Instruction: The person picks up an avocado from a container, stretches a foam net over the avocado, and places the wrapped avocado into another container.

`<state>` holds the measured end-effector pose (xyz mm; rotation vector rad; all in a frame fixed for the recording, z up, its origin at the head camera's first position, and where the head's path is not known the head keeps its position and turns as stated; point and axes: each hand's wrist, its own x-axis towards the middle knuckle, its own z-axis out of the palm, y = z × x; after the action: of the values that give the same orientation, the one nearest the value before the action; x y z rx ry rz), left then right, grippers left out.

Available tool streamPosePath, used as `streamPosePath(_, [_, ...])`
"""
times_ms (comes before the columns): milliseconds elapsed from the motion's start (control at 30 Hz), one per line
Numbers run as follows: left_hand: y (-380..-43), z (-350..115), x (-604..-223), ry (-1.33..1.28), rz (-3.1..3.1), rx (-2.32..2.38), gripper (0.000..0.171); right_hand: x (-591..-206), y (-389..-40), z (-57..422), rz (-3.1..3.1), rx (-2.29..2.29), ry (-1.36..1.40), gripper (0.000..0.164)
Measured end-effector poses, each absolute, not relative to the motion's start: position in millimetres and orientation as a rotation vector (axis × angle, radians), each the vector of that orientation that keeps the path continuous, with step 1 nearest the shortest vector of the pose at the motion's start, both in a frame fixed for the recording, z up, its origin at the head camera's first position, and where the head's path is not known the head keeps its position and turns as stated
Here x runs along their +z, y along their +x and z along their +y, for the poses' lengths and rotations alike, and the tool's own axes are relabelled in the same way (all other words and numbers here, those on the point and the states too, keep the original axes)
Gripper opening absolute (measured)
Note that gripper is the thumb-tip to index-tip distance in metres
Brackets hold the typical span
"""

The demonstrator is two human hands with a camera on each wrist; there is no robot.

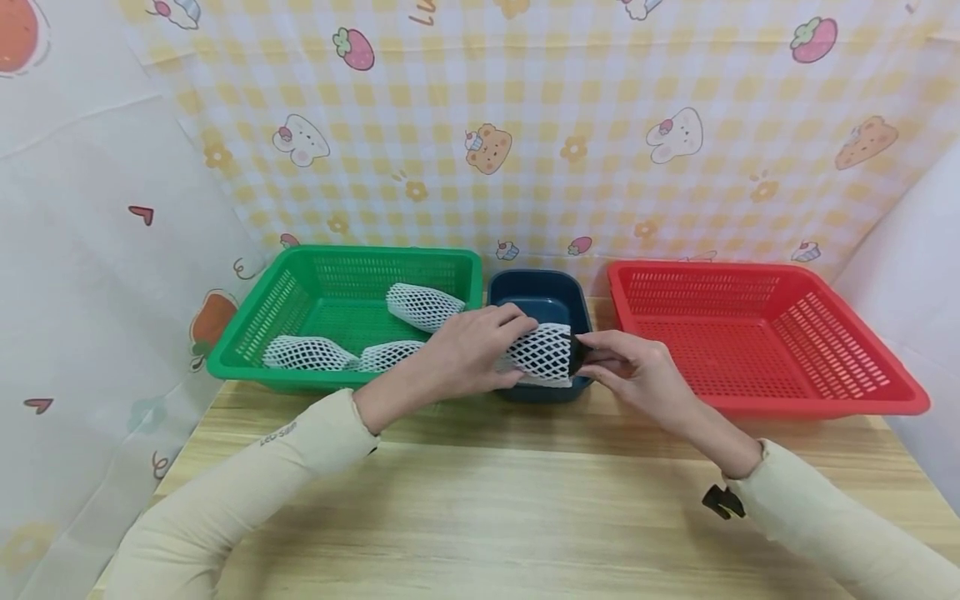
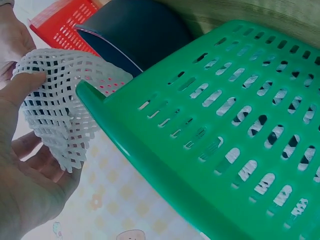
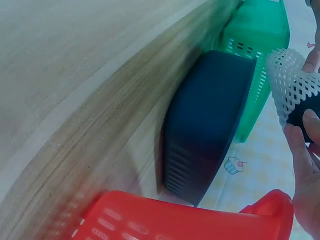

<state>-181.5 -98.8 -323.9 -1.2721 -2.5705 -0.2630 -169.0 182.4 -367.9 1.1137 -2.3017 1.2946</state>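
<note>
A white foam net sleeve (image 1: 546,354) is held above the dark blue bin (image 1: 540,287) by my left hand (image 1: 472,350). In the left wrist view, that thumb and fingers lie around the net (image 2: 65,100). My right hand (image 1: 637,367) pinches a black object (image 1: 577,353) at the sleeve's right end. The right wrist view shows the black object (image 3: 304,112) partly inside the net; its kind cannot be made out. Several more foam net sleeves lie in the green basket (image 1: 345,377), one of them (image 1: 423,307) near its right wall.
A red basket (image 1: 810,407) stands right of the blue bin, and the green one stands to its left. All three sit at the back of the wooden table (image 1: 525,508), before a checked cloth (image 1: 540,200). A dark strap piece (image 1: 724,502) hangs at the right sleeve cuff.
</note>
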Motion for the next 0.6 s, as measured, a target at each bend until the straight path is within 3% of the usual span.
streamPosePath(600, [-179.7,-100.9,-322.6,-1.303,-2.508,-0.249,0.066,-371.1,-165.3,166.5,-2.258,1.258,1.099,0.055])
